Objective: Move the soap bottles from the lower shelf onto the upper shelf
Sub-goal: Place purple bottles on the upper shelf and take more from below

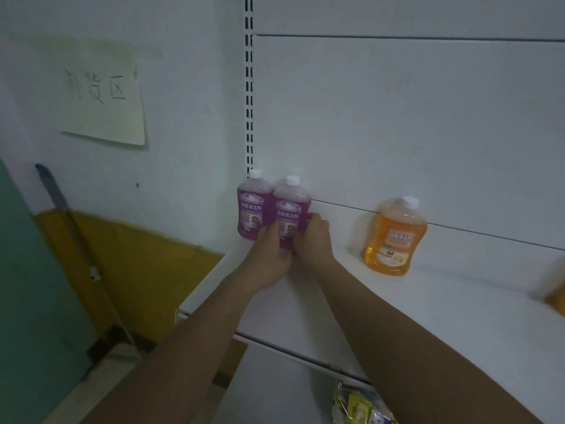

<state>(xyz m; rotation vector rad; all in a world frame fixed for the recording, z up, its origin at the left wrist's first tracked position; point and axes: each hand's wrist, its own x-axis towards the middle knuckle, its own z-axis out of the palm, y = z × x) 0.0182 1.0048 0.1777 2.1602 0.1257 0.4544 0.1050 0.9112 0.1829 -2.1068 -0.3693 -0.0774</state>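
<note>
Two purple soap bottles with white caps stand at the back left corner of the white upper shelf (pixel 397 313). The left one (pixel 252 206) stands free against the upright. My left hand (pixel 269 258) and my right hand (pixel 313 240) both grip the base of the right purple bottle (pixel 290 209), one on each side. An orange soap bottle (pixel 394 237) stands upright further right against the back panel. Another orange bottle (pixel 558 298) shows only partly at the right edge.
A slotted shelf upright (pixel 249 87) runs up behind the purple bottles. A paper sign (pixel 104 105) hangs on the wall at left, above a broom (pixel 76 240) that leans there. Coloured packets (pixel 357 405) lie below the shelf.
</note>
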